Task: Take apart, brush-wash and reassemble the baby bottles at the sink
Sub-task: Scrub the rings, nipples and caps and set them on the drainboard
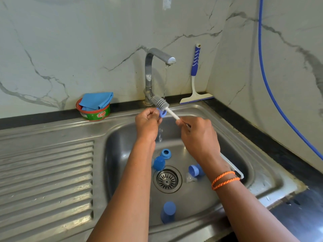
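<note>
A small blue bottle part [161, 114] sits pinched in the curled fingers of the left hand [147, 123], held up over the back of the sink basin [227, 137] under the thin stream of water running from the tap [153, 67]. Only a sliver of the part shows past the fingertips, so what piece it is cannot be told. The grey bristled head of the bottle brush [161, 103] lies against the part's far side, and its white handle slants down to the right into the right hand [197, 137], whose fingers are closed round the handle's end — the two hands are near each other, the brush bridging the gap between them. An orange braided band [222, 179] circles the right wrist. Below the hands, on the basin floor, lie other blue pieces: a ring collar [165, 153] and a domed cap [159, 163] just left of the drain strainer [167, 179], another blue piece with a clear teat [194, 173] to the strainer's right, and a blue cup-shaped cap [168, 212] near the front wall. On the counter behind the ribbed drainboard [47, 172] stands a green-and-red soap tub [93, 112] with a blue cloth [97, 100] on top — and a blue-handled squeegee [195, 75] leans in the corner.
</note>
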`<action>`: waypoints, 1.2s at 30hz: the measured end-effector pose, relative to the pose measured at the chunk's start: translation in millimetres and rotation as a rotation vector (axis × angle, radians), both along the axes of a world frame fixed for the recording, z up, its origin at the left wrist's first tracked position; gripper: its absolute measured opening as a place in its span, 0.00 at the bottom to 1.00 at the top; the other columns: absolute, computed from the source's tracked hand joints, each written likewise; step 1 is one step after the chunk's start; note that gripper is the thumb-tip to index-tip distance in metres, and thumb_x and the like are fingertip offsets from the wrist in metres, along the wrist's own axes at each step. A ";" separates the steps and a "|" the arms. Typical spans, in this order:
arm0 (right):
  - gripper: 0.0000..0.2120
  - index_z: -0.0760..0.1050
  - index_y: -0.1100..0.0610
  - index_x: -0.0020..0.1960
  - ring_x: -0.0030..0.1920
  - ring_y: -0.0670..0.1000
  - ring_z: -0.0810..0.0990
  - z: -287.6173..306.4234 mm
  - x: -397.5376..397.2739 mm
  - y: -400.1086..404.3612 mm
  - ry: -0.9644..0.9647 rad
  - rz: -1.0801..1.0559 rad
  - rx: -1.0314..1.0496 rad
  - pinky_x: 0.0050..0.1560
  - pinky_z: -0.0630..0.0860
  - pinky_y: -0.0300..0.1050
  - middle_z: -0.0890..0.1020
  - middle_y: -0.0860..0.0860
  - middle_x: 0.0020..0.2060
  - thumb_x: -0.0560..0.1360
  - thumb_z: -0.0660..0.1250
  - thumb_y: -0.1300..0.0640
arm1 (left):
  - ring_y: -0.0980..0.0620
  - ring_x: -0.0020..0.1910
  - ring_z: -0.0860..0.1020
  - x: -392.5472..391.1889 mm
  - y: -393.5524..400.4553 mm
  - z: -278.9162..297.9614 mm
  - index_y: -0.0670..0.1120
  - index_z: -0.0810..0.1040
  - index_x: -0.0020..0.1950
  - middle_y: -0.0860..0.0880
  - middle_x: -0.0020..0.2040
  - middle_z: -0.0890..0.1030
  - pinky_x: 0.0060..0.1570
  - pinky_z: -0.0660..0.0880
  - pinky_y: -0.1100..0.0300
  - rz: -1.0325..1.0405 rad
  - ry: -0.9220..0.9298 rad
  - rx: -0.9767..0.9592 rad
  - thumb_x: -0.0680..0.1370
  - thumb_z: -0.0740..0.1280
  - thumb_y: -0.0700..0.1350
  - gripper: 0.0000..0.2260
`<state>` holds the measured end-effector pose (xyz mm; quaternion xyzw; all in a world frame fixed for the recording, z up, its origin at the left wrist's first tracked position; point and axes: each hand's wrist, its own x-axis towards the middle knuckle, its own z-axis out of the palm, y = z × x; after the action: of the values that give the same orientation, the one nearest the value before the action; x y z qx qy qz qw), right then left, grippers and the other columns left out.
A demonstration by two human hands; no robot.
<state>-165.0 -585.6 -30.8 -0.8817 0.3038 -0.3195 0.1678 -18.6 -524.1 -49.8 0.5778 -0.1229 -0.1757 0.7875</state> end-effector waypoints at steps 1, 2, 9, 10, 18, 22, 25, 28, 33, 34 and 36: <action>0.14 0.80 0.51 0.46 0.33 0.57 0.75 -1.2 1.0 1.2 0.012 0.010 -0.017 0.33 0.72 0.51 0.75 0.49 0.31 0.85 0.63 0.45 | 0.51 0.48 0.83 0.1 -0.1 -0.6 0.43 0.83 0.49 0.45 0.45 0.85 0.55 0.83 0.59 -0.004 0.005 -0.001 0.83 0.67 0.36 0.07; 0.14 0.79 0.51 0.46 0.33 0.57 0.75 -1.4 2.0 1.1 0.017 0.006 -0.018 0.33 0.73 0.51 0.75 0.49 0.31 0.85 0.63 0.44 | 0.51 0.49 0.83 -0.7 0.0 -0.7 0.43 0.83 0.50 0.45 0.45 0.85 0.55 0.83 0.58 -0.011 -0.001 0.001 0.83 0.67 0.36 0.07; 0.20 0.71 0.55 0.37 0.33 0.58 0.69 3.0 1.7 -9.8 -0.012 -0.137 0.101 0.33 0.64 0.48 0.72 0.50 0.30 0.85 0.63 0.47 | 0.50 0.54 0.85 -12.0 0.7 4.4 0.41 0.84 0.58 0.43 0.53 0.86 0.55 0.83 0.60 -0.100 -0.042 -0.004 0.84 0.65 0.38 0.08; 0.20 0.70 0.56 0.37 0.32 0.57 0.68 3.1 0.7 -10.8 -0.020 -0.133 0.113 0.32 0.62 0.47 0.71 0.50 0.30 0.84 0.64 0.47 | 0.50 0.55 0.85 -11.4 1.5 4.8 0.40 0.84 0.57 0.43 0.54 0.86 0.54 0.83 0.61 -0.102 -0.031 -0.015 0.84 0.65 0.38 0.08; 0.18 0.75 0.53 0.39 0.31 0.54 0.69 1.8 -2.8 -6.2 -0.005 -0.049 0.093 0.32 0.62 0.45 0.73 0.50 0.30 0.85 0.64 0.47 | 0.47 0.53 0.85 -2.0 2.7 3.9 0.37 0.83 0.56 0.40 0.52 0.85 0.55 0.83 0.59 -0.032 0.052 -0.040 0.84 0.65 0.37 0.08; 0.20 0.73 0.53 0.36 0.32 0.58 0.72 -4.4 -1.0 -17.3 -0.019 -0.102 0.187 0.34 0.65 0.46 0.74 0.52 0.31 0.84 0.65 0.46 | 0.47 0.56 0.86 -6.7 3.3 8.0 0.42 0.83 0.53 0.42 0.54 0.86 0.59 0.82 0.54 -0.057 0.113 -0.110 0.84 0.65 0.37 0.07; 0.21 0.72 0.53 0.35 0.31 0.56 0.71 -5.4 -0.1 -9.1 -0.062 -0.063 0.179 0.33 0.65 0.46 0.74 0.51 0.30 0.84 0.65 0.47 | 0.47 0.55 0.86 -4.7 5.0 10.8 0.44 0.83 0.52 0.43 0.54 0.86 0.59 0.82 0.53 -0.039 0.180 -0.157 0.84 0.65 0.38 0.07; 0.20 0.72 0.53 0.35 0.32 0.59 0.73 -7.4 1.5 -8.5 -0.072 -0.044 0.181 0.32 0.69 0.49 0.75 0.52 0.31 0.84 0.65 0.47 | 0.46 0.55 0.86 -2.8 6.5 11.3 0.43 0.82 0.55 0.41 0.54 0.86 0.60 0.82 0.52 -0.047 0.205 -0.182 0.85 0.65 0.39 0.06; 0.24 0.63 0.46 0.31 0.29 0.51 0.66 -9.1 4.5 1.7 -0.112 -0.004 0.291 0.32 0.63 0.45 0.69 0.48 0.28 0.85 0.65 0.51 | 0.44 0.59 0.84 -12.0 1.4 7.0 0.38 0.78 0.63 0.38 0.57 0.85 0.62 0.80 0.50 -0.147 0.527 -0.463 0.84 0.66 0.41 0.10; 0.24 0.63 0.46 0.31 0.29 0.50 0.66 -10.5 5.8 5.2 -0.108 0.008 0.313 0.33 0.63 0.44 0.69 0.48 0.28 0.85 0.65 0.52 | 0.43 0.60 0.83 -14.6 0.7 6.1 0.37 0.77 0.65 0.38 0.58 0.85 0.62 0.80 0.50 -0.154 0.603 -0.526 0.84 0.66 0.42 0.12; 0.24 0.64 0.46 0.31 0.28 0.49 0.66 -12.3 7.0 8.2 -0.095 0.027 0.350 0.33 0.65 0.44 0.70 0.47 0.29 0.85 0.64 0.54 | 0.42 0.60 0.82 -17.8 -1.3 4.6 0.36 0.77 0.66 0.38 0.59 0.84 0.66 0.77 0.49 -0.139 0.686 -0.600 0.85 0.64 0.43 0.13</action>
<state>-158.0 -577.4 -43.1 -0.8269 0.3346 -0.3009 0.3373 -36.4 -525.5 -45.1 0.2230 0.0609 -0.3656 0.9016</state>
